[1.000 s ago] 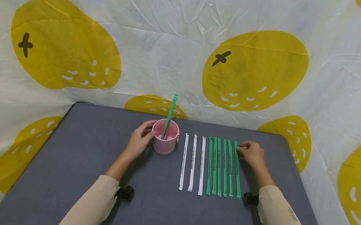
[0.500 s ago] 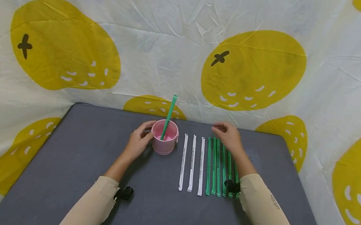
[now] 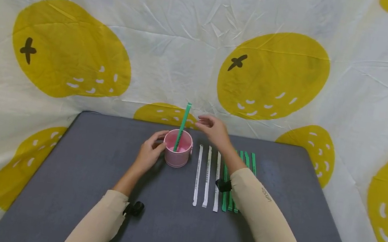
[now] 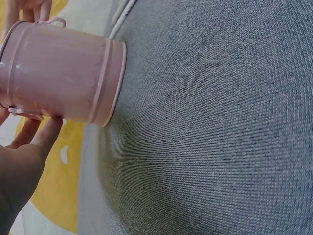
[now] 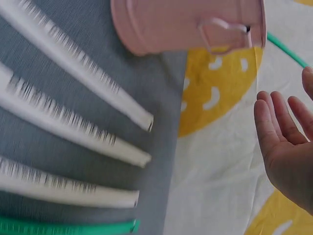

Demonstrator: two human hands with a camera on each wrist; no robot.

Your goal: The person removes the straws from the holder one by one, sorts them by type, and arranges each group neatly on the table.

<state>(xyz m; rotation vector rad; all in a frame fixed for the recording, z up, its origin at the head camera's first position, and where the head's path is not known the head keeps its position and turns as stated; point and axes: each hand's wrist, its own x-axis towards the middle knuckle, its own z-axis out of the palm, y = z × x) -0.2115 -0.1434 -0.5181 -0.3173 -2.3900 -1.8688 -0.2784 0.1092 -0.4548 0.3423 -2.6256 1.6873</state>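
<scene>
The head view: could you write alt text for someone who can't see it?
A left hand holds a pink cup containing one green straw on a grey table; the right hand hovers beside the straw's top. White straws and green ones lie alongside.

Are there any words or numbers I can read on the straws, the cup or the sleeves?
White paper-wrapped straws: a line of dark print along each wrapper, too small and blurred to read.
Green wrapped straws: no print can be made out.
Beige right sleeve: a small dark logo, too small to read.
Pink metal cup: no writing visible.
Yellow-fruit cloth backdrop: only pictures, no words.
</scene>
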